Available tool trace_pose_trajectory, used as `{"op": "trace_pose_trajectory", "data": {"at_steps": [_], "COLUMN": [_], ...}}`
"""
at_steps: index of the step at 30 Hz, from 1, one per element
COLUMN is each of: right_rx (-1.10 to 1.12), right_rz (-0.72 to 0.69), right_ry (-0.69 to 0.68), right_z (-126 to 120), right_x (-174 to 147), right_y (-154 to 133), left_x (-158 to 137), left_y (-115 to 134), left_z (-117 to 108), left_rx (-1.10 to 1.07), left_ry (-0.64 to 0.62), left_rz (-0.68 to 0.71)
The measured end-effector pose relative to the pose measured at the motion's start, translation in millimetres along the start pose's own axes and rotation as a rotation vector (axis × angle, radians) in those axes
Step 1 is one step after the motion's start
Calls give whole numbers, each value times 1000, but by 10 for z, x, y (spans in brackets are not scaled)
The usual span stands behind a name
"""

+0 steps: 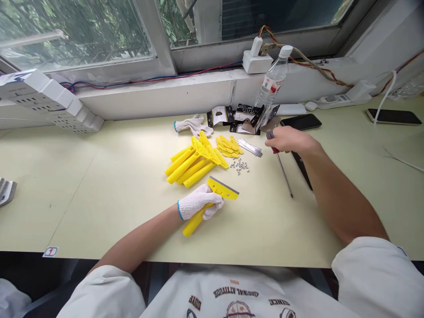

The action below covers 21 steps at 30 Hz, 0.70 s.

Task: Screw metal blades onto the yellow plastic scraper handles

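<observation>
My left hand [198,203], in a white knit glove with a blue cuff, is closed around a yellow scraper [194,223]. A metal blade shows along the scraper's head, with a screw on its face. Bare, my right hand [293,140] grips a screwdriver [282,170] by its handle, shaft pointing down toward the table. Beyond the left hand lies a pile of yellow scraper handles [190,163]. Small yellow plates [228,145], thin metal blades [250,147] and scattered screws [240,166] lie right of the pile.
A spare white glove [194,125] and black packaging cards [220,115] lie at the back, near a water bottle [273,79]. Phones [301,121] and a power strip [341,100] are on the right. White boxes [49,101] stand at the back left.
</observation>
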State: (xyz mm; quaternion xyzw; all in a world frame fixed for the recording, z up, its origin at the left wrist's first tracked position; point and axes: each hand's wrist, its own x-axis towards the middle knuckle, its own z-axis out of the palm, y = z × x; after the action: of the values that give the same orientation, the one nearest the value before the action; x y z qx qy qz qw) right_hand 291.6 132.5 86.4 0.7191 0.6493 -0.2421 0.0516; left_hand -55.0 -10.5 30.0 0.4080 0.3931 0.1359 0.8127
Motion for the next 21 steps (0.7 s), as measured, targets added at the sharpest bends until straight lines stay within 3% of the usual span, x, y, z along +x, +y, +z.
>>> {"op": "trace_pose_trajectory", "data": {"at_steps": [2,4,6,8,12,21], "right_rx": [148,541,873,1022,1098,1007], "right_rz": [-100,-308,-491,-616,-705,-683], "right_ry": [52,122,205,289,404,405], "right_z": [-125,-206,-215,-162,-2,110], "right_x": [-191,-426,-662,-854,-1017,-965], "right_y": [-31,-122,-268,-432,-652,-646], "left_x": [6,17,27,30,24,37], "left_y": [-8,-22,-32,-33,-18,-46], "left_z": [-16,-29,-33,-28,-6,-24], "left_rx": [-5,-13,-16,-11,-19,-45], "left_ry": [1,3,6,11,35,32], "left_rz": [-7,-7,0,9,18,19]}}
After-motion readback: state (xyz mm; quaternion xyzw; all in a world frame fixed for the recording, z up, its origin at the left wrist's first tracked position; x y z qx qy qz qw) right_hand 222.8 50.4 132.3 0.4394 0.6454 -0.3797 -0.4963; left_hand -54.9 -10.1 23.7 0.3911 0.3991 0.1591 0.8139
